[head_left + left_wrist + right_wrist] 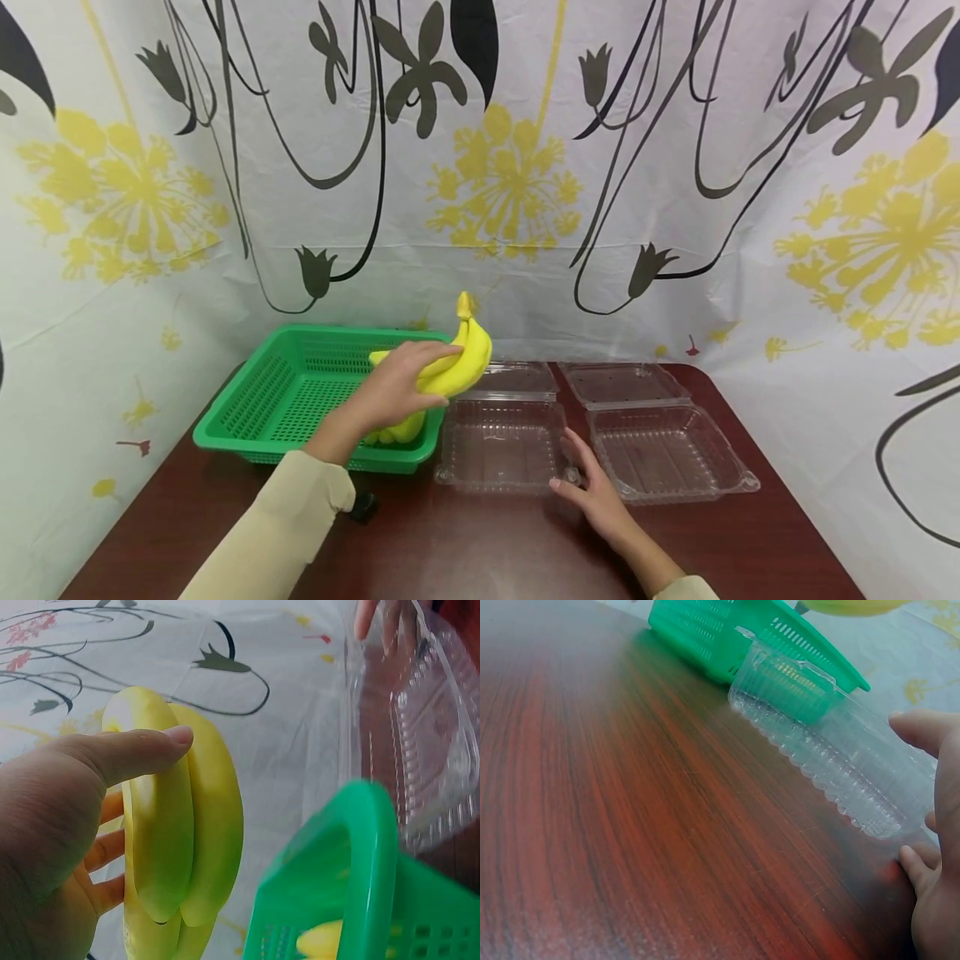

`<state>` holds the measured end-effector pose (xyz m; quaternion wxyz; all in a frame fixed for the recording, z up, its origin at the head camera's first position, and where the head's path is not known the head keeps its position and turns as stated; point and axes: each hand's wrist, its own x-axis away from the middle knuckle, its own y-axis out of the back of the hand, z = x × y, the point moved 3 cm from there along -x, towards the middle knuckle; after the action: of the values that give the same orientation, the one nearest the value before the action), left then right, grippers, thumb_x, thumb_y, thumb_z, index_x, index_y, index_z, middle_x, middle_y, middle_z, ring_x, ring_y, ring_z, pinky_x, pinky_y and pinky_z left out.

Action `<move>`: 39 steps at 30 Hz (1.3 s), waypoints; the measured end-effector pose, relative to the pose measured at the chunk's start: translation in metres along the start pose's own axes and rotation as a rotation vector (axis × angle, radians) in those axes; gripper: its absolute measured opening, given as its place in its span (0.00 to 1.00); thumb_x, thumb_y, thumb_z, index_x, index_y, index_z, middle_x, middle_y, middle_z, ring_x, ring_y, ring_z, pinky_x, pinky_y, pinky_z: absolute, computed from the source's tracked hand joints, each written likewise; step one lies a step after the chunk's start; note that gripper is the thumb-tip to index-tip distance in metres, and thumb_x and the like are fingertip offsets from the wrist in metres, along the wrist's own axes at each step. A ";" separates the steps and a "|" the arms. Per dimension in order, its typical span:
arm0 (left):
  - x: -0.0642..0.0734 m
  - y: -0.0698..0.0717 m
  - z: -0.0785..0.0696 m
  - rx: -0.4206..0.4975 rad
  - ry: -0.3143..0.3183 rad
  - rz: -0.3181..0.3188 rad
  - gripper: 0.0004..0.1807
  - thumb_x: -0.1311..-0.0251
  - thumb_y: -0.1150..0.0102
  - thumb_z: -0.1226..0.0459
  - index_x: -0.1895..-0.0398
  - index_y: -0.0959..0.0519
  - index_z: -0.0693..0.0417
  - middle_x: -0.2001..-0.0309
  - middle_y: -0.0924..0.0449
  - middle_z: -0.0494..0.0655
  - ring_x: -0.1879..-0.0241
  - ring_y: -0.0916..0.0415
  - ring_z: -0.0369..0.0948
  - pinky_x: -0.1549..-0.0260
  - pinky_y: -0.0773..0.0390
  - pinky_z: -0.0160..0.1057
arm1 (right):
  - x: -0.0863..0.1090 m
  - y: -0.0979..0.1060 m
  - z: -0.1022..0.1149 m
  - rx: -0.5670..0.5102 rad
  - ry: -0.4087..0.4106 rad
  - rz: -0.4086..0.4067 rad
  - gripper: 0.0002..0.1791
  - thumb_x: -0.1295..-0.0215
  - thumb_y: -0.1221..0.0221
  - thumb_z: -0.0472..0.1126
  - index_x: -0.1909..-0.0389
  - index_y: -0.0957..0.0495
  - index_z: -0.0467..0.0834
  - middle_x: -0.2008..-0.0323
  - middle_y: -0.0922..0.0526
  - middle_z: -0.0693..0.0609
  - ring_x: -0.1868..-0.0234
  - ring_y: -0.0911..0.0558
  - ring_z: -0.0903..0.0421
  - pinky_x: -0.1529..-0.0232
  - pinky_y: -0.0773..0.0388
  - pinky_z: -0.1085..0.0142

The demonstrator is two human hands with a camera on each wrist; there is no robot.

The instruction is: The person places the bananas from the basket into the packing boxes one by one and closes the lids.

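A bunch of yellow bananas (463, 363) is in my left hand (399, 385), raised over the right rim of the green basket (251, 404). In the left wrist view the thumb lies across the front of the bananas (214, 825), with fingers behind them. More yellow bananas (405, 429) lie in the basket's right end, partly hidden under that hand. My right hand (596, 500) is at the right side of a clear plastic clamshell box (498, 450), fingers extended along its wall and thumb by the front corner. The box's lid is folded back.
A second clear clamshell box (663, 458), lid laid back, stands to the right. Both boxes and the basket are on a dark red wooden table (480, 546). A small black object (363, 507) lies before the basket. A patterned cloth (517, 283) hangs behind the table.
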<state>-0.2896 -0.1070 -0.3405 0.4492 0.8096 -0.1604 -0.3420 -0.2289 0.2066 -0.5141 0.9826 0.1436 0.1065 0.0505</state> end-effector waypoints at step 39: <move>-0.018 -0.101 -0.045 0.370 0.105 0.058 0.42 0.44 0.30 0.55 0.27 0.39 0.37 0.34 0.32 0.41 0.45 0.29 0.40 0.49 0.26 0.42 | 0.002 0.002 -0.001 0.026 -0.010 0.012 0.44 0.37 0.37 0.38 0.24 0.49 0.50 0.29 0.40 0.40 0.29 0.42 0.40 0.35 0.44 0.40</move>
<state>-0.2757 -0.0142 -0.4016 0.3104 0.8901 -0.2202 -0.2508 -0.2277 0.2092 -0.5150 0.9809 0.1573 0.1013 0.0540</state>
